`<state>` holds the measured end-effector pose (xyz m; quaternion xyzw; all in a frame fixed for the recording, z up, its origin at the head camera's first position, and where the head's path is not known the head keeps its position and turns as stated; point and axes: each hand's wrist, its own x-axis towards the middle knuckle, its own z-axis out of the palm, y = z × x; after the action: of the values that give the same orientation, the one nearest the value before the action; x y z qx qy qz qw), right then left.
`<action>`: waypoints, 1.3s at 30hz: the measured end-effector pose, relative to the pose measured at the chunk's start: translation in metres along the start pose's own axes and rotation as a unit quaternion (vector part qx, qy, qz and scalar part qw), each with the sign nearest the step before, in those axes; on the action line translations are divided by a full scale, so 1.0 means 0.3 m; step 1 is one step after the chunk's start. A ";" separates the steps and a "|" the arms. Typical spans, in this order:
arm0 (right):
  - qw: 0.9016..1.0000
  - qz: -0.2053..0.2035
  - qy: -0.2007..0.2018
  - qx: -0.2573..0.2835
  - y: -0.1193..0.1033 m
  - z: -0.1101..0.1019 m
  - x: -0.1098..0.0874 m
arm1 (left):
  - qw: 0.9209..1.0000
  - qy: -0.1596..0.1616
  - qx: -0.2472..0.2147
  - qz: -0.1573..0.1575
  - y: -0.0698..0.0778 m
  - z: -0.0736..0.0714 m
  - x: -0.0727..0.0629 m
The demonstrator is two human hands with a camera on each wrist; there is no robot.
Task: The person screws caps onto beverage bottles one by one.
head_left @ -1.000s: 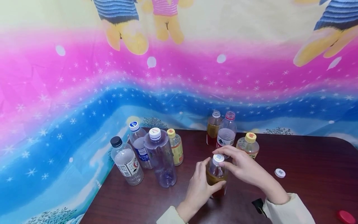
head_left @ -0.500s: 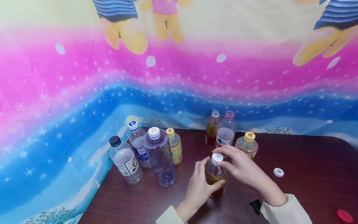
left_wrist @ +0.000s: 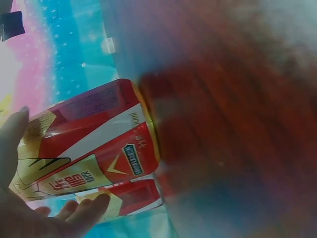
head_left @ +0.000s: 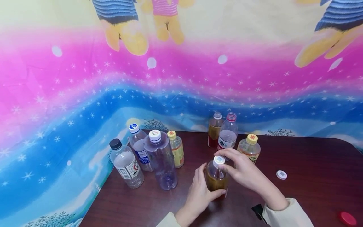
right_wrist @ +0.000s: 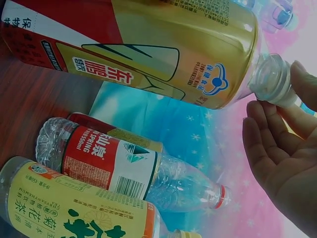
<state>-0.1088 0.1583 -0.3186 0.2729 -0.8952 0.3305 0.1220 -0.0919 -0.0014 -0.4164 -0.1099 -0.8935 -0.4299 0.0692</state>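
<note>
A small bottle [head_left: 215, 181] of amber drink with a red and gold label [left_wrist: 94, 148] stands upright on the dark wooden table [head_left: 312, 164]. My left hand [head_left: 208, 185] grips its body from the left, thumb behind and fingers [left_wrist: 84, 214] round the front. My right hand [head_left: 224, 164] reaches over from the right and pinches the white cap [head_left: 218, 160] between thumb and fingers. In the right wrist view the cap [right_wrist: 271, 79] sits on the neck, with my right hand [right_wrist: 283, 101] closed around it.
Several capped bottles [head_left: 147, 154] cluster near the table's left edge. An amber bottle [head_left: 214, 130], a red-ringed water bottle [head_left: 227, 134] and a yellow-capped tea bottle [head_left: 250, 148] stand just behind my hands. A loose white cap [head_left: 281, 174] and a red cap [head_left: 346, 218] lie to the right.
Both hands and the bottle have shifted slightly left. The grips on body and cap are the same.
</note>
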 end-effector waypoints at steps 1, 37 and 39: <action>1.000 0.002 -0.001 0.001 0.000 0.000 0.000 | 1.000 -0.002 0.001 0.003 -0.005 0.000 0.000; 0.948 0.286 0.022 -0.140 0.518 -0.248 -0.281 | 0.982 0.168 -0.060 -0.060 -0.065 -0.001 0.354; 0.946 0.294 -0.017 -0.133 0.541 -0.238 -0.289 | 0.981 0.168 -0.063 -0.068 -0.062 0.003 0.379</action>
<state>-0.1272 0.3433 -0.3847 -0.0158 -0.9734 0.2250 0.0396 -0.2065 0.0036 -0.4063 0.0205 -0.8455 -0.5017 0.1816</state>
